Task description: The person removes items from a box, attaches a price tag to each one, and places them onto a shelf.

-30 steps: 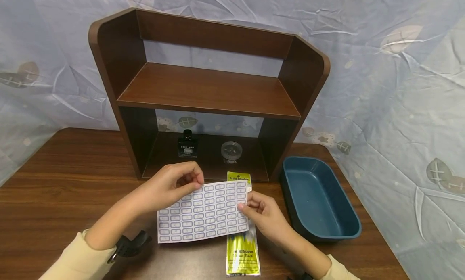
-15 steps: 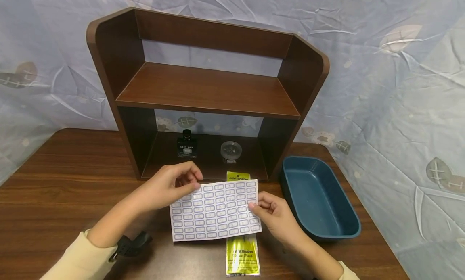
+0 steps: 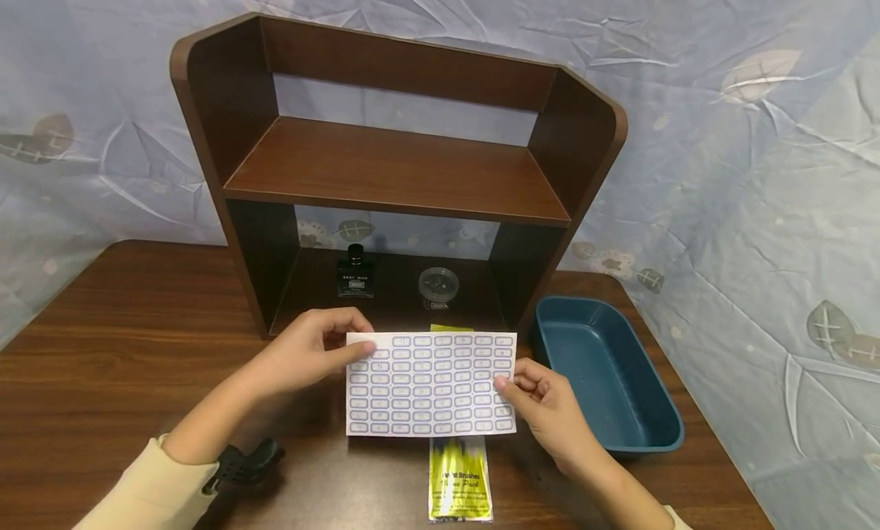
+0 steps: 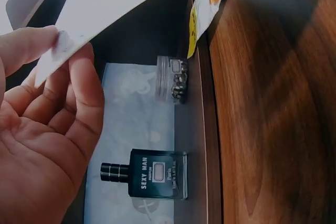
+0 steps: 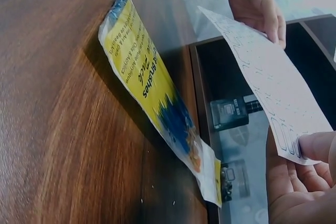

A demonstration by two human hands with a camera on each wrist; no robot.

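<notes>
A white sheet of blue-bordered labels (image 3: 431, 385) is held up above the table, its face toward the head camera. My left hand (image 3: 309, 354) pinches its upper left corner between thumb and fingers, also plain in the left wrist view. At the sheet's right edge, my right hand (image 3: 553, 408) grips it with the thumb on the printed face and fingers behind. At the upper left the sheet has a blank patch without printed labels. Beneath it lies a yellow packet of artist brushes (image 3: 459, 484), its middle hidden by the sheet.
Behind stands a brown two-tier shelf (image 3: 399, 163). On its lower level are a dark perfume bottle (image 3: 355, 274) and a round clear jar (image 3: 438, 286) with small dark contents, each bearing a small label. A blue plastic tray (image 3: 605, 377) sits on the table (image 3: 137, 331) at right.
The label sheet has moved right and levelled out, now overlapping the left thumb's grip at its corner. My right hand has shifted right with it. The left hand's position has hardly changed.
</notes>
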